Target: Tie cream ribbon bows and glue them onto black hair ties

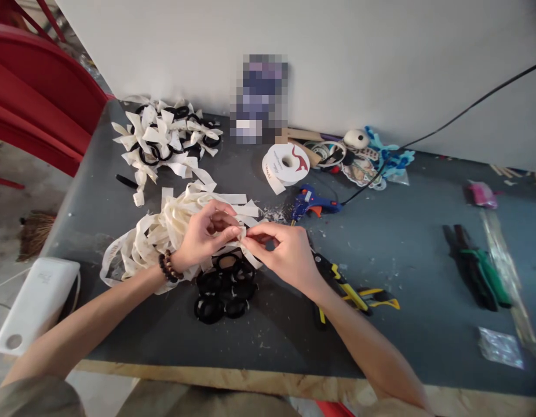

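Note:
My left hand (204,234) and my right hand (285,252) meet over the dark table, both pinching one piece of cream ribbon (245,233) between thumb and fingers. A loose heap of cut cream ribbon strips (163,231) lies under and behind my left hand. Several black elastic hair ties (224,289) sit just below my hands. A beaded bracelet (168,267) is on my left wrist.
A pile of finished cream bows on black ties (166,136) lies at the back left. A ribbon spool (287,163), a blue glue gun (313,202), yellow-handled scissors (350,292), green-handled pliers (480,269), a white power bank (35,304) and a red chair (37,98) surround the work spot.

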Available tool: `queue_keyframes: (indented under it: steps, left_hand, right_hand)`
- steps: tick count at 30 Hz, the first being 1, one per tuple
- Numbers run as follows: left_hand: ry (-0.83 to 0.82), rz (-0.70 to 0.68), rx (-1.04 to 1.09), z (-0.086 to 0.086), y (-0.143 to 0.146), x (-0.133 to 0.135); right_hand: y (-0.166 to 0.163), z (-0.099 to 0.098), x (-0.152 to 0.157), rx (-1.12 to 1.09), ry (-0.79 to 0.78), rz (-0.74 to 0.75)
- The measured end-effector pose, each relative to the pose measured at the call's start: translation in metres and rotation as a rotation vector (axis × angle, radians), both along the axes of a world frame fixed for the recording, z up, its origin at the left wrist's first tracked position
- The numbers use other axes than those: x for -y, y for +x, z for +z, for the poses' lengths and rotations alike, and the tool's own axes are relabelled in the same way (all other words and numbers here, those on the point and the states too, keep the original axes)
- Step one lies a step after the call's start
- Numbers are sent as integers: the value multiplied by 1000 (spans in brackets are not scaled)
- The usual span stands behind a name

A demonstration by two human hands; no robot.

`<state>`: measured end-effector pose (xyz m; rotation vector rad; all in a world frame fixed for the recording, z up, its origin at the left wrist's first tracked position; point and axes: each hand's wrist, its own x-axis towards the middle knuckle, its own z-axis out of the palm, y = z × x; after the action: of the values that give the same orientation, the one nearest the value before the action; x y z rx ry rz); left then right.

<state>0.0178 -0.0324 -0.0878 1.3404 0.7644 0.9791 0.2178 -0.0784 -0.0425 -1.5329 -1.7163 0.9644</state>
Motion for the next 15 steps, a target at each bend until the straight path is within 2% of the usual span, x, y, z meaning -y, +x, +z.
queue_keyframes:
  steps: [3,6,11,15]
  left_hand:
    - [-68,-38,117,-2,-1,-3]
    - [-47,-6,170,-4,-3,-5]
    - [43,32,-13,-4,-1,-3]
    - [107,34,-122,-3,1,-3]
  right_hand:
    - [0,-3,0,16,27,-32]
    - [1,-5,-1,86,107,-103]
    - [-4,-8,3,182,238,-139]
    - [-6,-8,5,44,174,-155]
